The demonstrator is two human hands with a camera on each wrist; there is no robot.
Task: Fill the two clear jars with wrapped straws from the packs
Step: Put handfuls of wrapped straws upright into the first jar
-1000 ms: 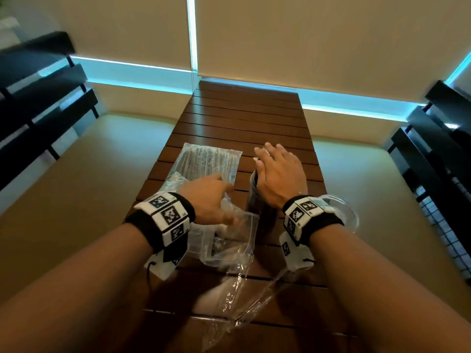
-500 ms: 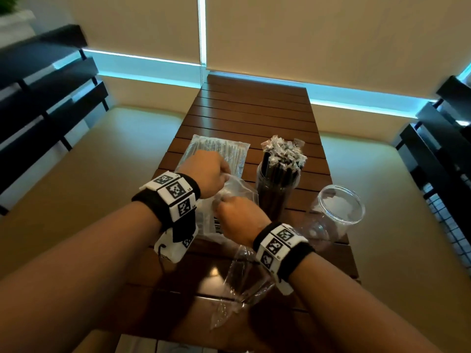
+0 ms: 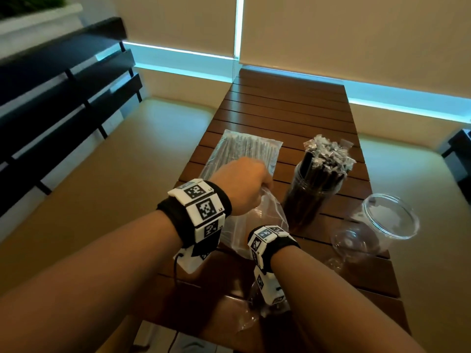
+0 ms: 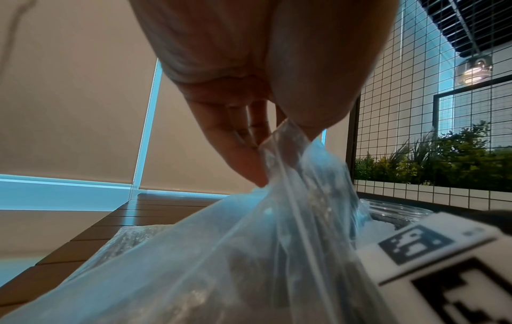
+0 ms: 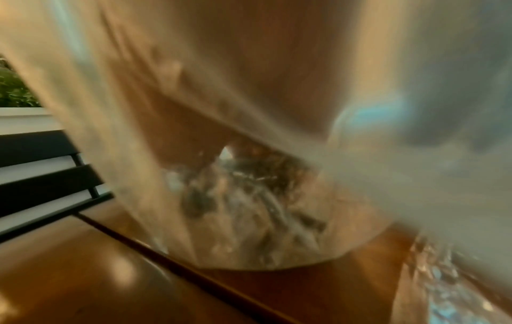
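Note:
My left hand (image 3: pixel 242 178) pinches the top edge of an open clear pack (image 3: pixel 265 220) between thumb and fingers (image 4: pixel 241 157), holding its mouth up. My right hand (image 5: pixel 221 140) reaches down inside that pack, and only its wristband (image 3: pixel 270 242) shows in the head view. The right wrist view is blurred; wrapped straws (image 5: pixel 249 203) lie just past the fingers, and I cannot make out a grip. One clear jar (image 3: pixel 316 189) holds several dark wrapped straws. The other clear jar (image 3: pixel 377 225) to its right has nothing in it. A sealed pack (image 3: pixel 244 149) lies flat beyond my left hand.
All of this sits on a narrow slatted wooden table (image 3: pixel 288 108). A crumpled clear wrapper (image 3: pixel 252 314) hangs at the near edge under my right wrist. Dark benches (image 3: pixel 63 98) flank the table on the left, and one edge (image 3: pixel 458 149) shows at the right.
My right hand left the top of the filled jar, crossed left and went down into the open pack. My left hand closed on the pack's edge and raised it.

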